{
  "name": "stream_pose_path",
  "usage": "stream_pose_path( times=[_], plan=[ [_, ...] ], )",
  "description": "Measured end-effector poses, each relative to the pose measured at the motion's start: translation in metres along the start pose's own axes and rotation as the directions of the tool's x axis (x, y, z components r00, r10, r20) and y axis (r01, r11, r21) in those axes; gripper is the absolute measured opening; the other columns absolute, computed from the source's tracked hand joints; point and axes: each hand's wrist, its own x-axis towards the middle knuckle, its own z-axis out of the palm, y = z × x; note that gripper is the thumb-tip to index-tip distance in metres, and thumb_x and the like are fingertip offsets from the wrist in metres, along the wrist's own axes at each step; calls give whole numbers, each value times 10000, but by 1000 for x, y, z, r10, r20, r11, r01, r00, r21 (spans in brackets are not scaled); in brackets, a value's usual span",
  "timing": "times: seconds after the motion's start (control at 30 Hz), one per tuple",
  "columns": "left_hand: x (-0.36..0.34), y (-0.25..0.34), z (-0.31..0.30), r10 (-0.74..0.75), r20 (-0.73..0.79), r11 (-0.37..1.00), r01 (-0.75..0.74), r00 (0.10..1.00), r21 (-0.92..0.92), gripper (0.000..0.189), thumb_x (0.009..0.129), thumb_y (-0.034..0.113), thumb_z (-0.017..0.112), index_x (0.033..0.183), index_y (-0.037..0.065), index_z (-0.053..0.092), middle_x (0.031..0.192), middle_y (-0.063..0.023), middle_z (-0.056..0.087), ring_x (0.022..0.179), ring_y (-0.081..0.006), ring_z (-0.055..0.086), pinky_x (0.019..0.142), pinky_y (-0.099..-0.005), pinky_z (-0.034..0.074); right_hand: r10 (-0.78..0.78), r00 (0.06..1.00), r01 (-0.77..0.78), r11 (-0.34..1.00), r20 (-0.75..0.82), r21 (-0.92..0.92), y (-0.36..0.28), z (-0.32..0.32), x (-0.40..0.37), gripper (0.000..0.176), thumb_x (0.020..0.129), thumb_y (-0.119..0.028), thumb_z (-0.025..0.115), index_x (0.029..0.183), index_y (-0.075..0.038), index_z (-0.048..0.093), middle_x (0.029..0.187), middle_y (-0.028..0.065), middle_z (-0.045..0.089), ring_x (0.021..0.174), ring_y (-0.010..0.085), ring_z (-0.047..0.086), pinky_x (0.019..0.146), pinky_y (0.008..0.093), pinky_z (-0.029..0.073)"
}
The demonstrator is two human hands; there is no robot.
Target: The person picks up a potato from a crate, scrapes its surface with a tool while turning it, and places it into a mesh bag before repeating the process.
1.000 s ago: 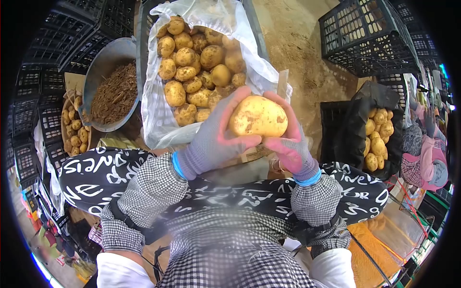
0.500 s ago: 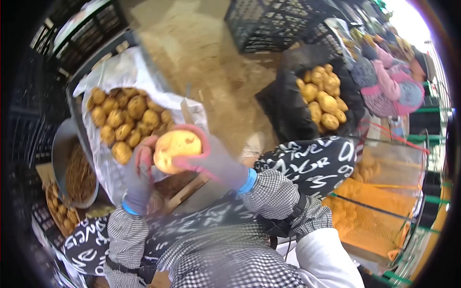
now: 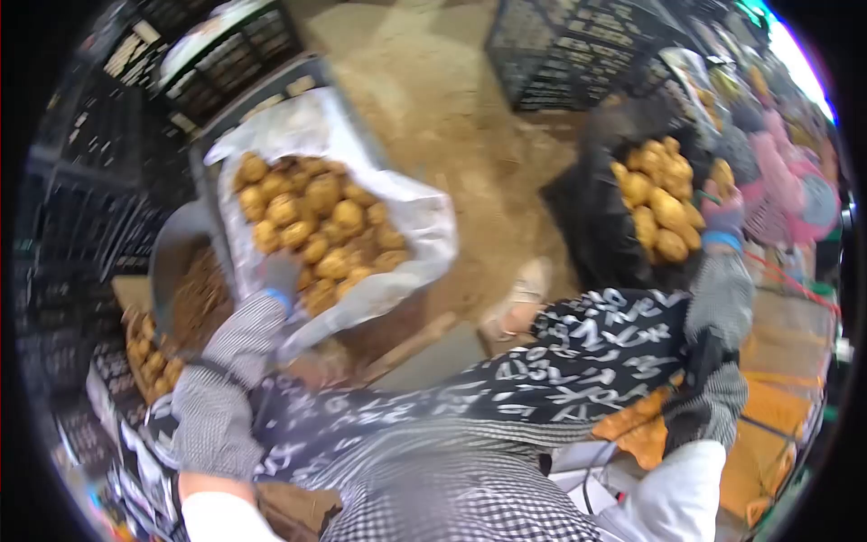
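Observation:
My right hand, gloved with a blue band at the wrist, grips a potato beside the black bag. Light yellow potatoes fill that bag. On the left, my left hand reaches over the white sack, touching or just above the browner potatoes heaped in it. Its fingers are smeared and partly lost against the potatoes, so whether they hold anything is unclear.
Black crates stand at the top, with more on the left. A metal basin of brown material sits left of the sack. Orange mesh bags lie at right. Another person in pink is at the right edge.
My hands have moved apart. The right one carried the potato from in front of me to the black bag; the left one has moved to the potatoes in the white sack. The view has shifted.

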Motion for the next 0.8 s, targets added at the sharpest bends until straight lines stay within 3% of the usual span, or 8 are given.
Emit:
stream_pose_path(
  times=[0.07,0.13,0.17,0.37,0.43,0.47,0.57,0.8],
  plan=[
    [-3,6,-16,-72,66,997,73,995,-13,319,902,142,586,1217,192,572,1200,-104,526,1085,-306,610,791,-470,545,-165,986,167,972,27,-162,-1,6,1,338,922,-181,651,1156,52,580,883,157,707,821,298,682,733,370,544],
    [17,-2,18,-28,22,998,29,999,-52,343,874,186,622,1212,183,568,1131,-124,543,1036,-327,619,811,-433,529,144,986,-168,888,89,428,-70,34,-19,367,986,-186,533,1253,65,501,1176,224,620,1082,333,622,916,372,507],
    [9,-5,17,21,-25,999,-22,999,-30,458,837,277,671,1259,157,538,1170,-134,535,1060,-336,619,829,-414,527,308,940,-272,429,144,861,-131,62,-48,407,1003,-204,495,1303,70,466,1288,240,564,1179,347,580,988,381,480],
    [3,-18,0,108,132,796,-6,985,-605,772,718,451,758,1308,27,499,1195,-211,614,1007,-287,647,848,-405,525,-16,963,-180,702,269,689,-261,144,-154,432,1017,-192,461,1372,54,440,1304,202,557,1159,298,589,988,381,486],
    [15,-22,32,91,73,570,8,993,-822,745,748,442,747,1304,9,505,1137,-207,649,909,-253,670,789,-380,540,-1,943,-238,696,332,677,-280,162,-180,403,1008,-161,486,1353,46,472,1261,191,595,1088,277,631,942,365,514],
    [15,-17,37,46,154,205,142,987,-969,686,795,412,728,1304,4,517,999,-153,669,766,-196,654,649,-327,531,8,930,-273,684,367,677,-287,170,-190,386,1002,-142,500,1340,43,491,1248,188,605,1059,271,644,923,358,524],
    [2,-4,14,16,161,-72,162,987,-984,671,809,332,744,1338,10,485,897,-105,652,692,-160,625,563,-296,498,55,855,-398,707,516,585,-295,199,-222,344,977,-96,540,1294,38,547,1178,150,642,966,225,666,859,327,540],
    [-13,22,-20,-45,119,119,123,992,-985,802,787,356,802,1396,28,395,983,-124,637,800,-186,636,627,-286,518,-79,776,-376,739,626,559,-316,223,-250,297,952,-50,560,1232,42,602,1097,95,665,917,144,660,805,256,514]
  ],
)
